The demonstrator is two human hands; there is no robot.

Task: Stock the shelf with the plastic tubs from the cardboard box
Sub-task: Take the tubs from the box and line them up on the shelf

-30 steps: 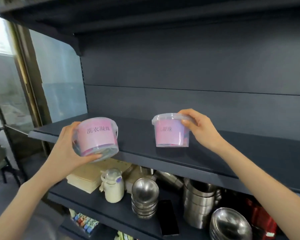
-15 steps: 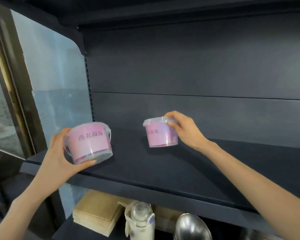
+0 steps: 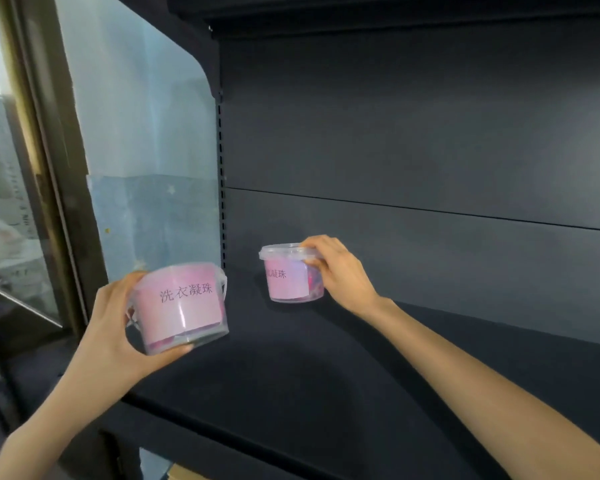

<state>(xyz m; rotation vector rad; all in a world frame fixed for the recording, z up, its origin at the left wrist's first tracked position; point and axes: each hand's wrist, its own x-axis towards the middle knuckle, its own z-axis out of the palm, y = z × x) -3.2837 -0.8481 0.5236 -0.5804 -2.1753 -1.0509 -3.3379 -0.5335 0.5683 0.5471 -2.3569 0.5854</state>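
Two clear plastic tubs with pink labels are in view over a dark shelf board (image 3: 291, 372). My left hand (image 3: 115, 327) grips the nearer tub (image 3: 184, 304) from its left side, tilted, above the shelf's left front part. My right hand (image 3: 340, 275) holds the farther tub (image 3: 290, 273) by its rim, upright, deep in the shelf near the left back corner; it sits on or just above the board. The cardboard box is out of view.
The shelf's dark back panel (image 3: 413, 150) rises behind the tubs, and a slotted upright (image 3: 221, 168) marks the left back corner. A glass pane (image 3: 136, 133) and a window frame (image 3: 45, 150) stand to the left. Another shelf overhangs at the top.
Both hands have carried the tubs deeper over the shelf. The view has risen and closed in, so the lower shelf with steel bowls has dropped out of sight.
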